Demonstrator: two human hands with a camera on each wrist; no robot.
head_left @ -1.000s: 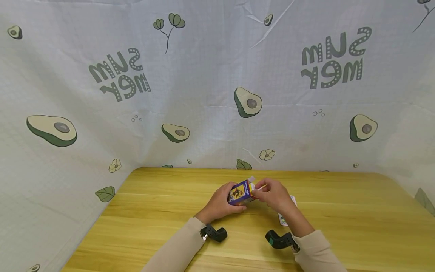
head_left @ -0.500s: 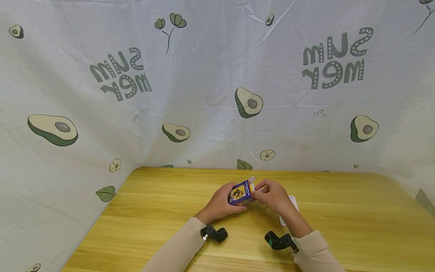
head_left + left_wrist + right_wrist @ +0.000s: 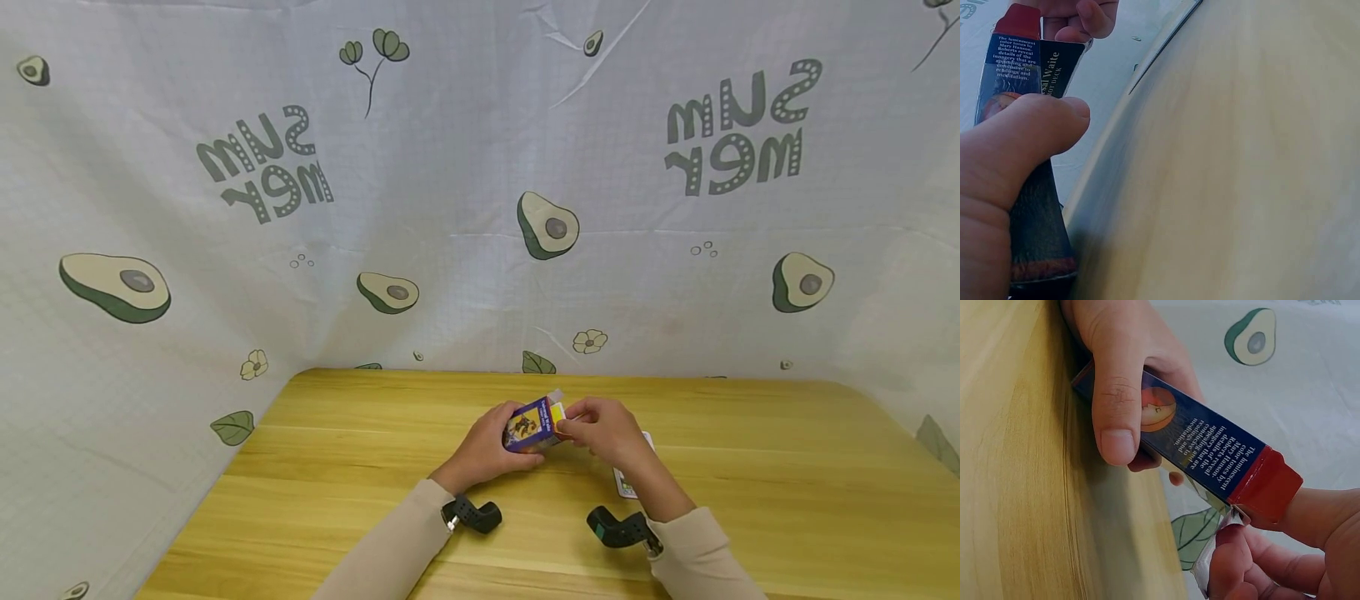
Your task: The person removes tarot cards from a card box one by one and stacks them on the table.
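My left hand (image 3: 487,450) grips a blue and purple tarot deck box (image 3: 528,425), tilted above the table with its top end open towards the right. In the left wrist view the thumb (image 3: 1041,125) lies along the box's narrow printed side. A red side flap (image 3: 1272,490) stands out from the open end in the right wrist view. At that end my right hand (image 3: 600,429) pinches a pale flap (image 3: 1207,559) between curled fingers. Something yellow and white (image 3: 557,413) shows in the mouth of the box.
A white-edged card (image 3: 625,485) lies on the wooden table (image 3: 787,483), partly hidden under the right forearm. Black wrist cameras (image 3: 476,517) hang from both wrists. A pale curtain (image 3: 465,167) with avocado prints rises behind the table's far edge.
My right fingertips shift slightly at the mouth of the box, and more of the yellow and white part shows there now. The left hand and box hold nearly still.
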